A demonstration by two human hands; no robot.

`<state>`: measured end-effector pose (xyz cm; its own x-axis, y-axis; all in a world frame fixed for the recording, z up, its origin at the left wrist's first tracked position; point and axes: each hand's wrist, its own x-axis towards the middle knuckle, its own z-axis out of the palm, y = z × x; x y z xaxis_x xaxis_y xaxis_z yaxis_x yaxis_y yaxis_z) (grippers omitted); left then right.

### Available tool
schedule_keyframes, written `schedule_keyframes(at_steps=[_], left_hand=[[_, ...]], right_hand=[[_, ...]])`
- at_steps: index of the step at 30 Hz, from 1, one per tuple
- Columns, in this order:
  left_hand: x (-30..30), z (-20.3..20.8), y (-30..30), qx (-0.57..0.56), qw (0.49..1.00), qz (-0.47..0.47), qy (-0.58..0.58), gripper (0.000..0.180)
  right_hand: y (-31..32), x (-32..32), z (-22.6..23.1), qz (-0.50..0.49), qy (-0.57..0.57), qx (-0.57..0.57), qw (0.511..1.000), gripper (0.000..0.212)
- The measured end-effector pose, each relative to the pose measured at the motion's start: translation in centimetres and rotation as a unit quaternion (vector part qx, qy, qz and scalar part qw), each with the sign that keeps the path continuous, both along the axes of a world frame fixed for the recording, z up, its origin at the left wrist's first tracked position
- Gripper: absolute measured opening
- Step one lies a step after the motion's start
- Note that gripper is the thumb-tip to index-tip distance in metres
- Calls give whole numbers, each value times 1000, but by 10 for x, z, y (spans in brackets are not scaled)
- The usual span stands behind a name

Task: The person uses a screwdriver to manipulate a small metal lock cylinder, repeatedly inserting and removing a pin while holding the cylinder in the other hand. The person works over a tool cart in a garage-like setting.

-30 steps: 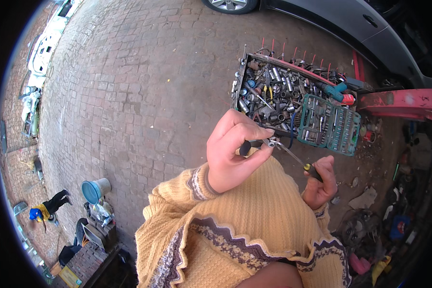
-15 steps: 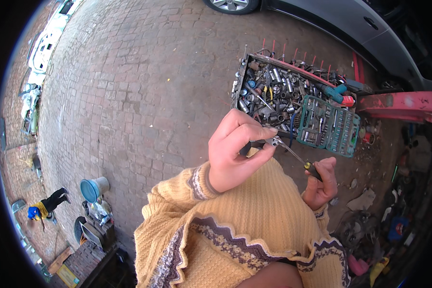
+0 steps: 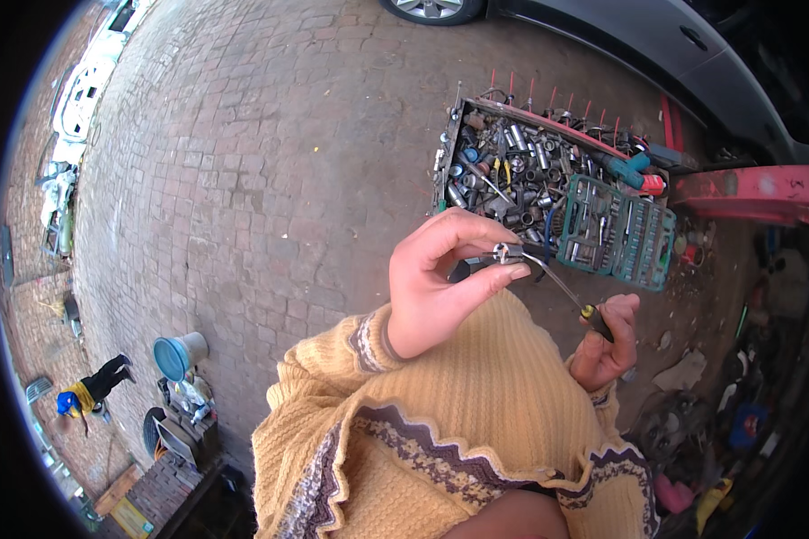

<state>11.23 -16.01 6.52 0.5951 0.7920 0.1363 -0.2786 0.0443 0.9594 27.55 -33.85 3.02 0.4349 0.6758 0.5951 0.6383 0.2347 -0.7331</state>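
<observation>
My left hand (image 3: 445, 283) pinches a small shiny metal fitting (image 3: 509, 253) between thumb and forefinger. What exactly this part is, I cannot make out. In my right hand (image 3: 608, 340) is a screwdriver (image 3: 555, 278) with a dark handle and a yellow collar. Its slim shaft points up and left, and the tip meets or lies just beside the fitting. Both hands are raised before my yellow knitted top. Just beyond them stands a tray (image 3: 452, 144) heaped with sockets and other tools. A green socket case (image 3: 617, 232) lies opened at its near right side.
A red metal beam (image 3: 753, 194) juts in at the right, beside a teal power tool (image 3: 627, 171). A grey car (image 3: 593, 40) stands beyond the tray. On the paving to the left are a blue bucket (image 3: 173, 356) and a distant person (image 3: 90, 388). Assorted scrap (image 3: 683, 422) lies at the lower right.
The metal fitting has turned in my left fingers, and the thumb has shifted along it. My right hand has moved slightly to the right with the screwdriver.
</observation>
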Motion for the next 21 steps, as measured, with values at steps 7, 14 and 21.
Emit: schedule_keyframes(at_steps=[7, 14, 21], left_hand=[[0, -4, -1, -47, 997, -36, -53, 25], [-1, -3, -2, -62, 996, -30, -55, 25], [-2, -5, -1, -25, 998, -36, -42, 27]], right_hand=[[-1, 0, 0, -3, -4, -2, 1000, 28], [-2, 0, 1, -2, -3, -9, 1000, 28], [-2, 0, 3, -1, -7, -33, 999, 28]])
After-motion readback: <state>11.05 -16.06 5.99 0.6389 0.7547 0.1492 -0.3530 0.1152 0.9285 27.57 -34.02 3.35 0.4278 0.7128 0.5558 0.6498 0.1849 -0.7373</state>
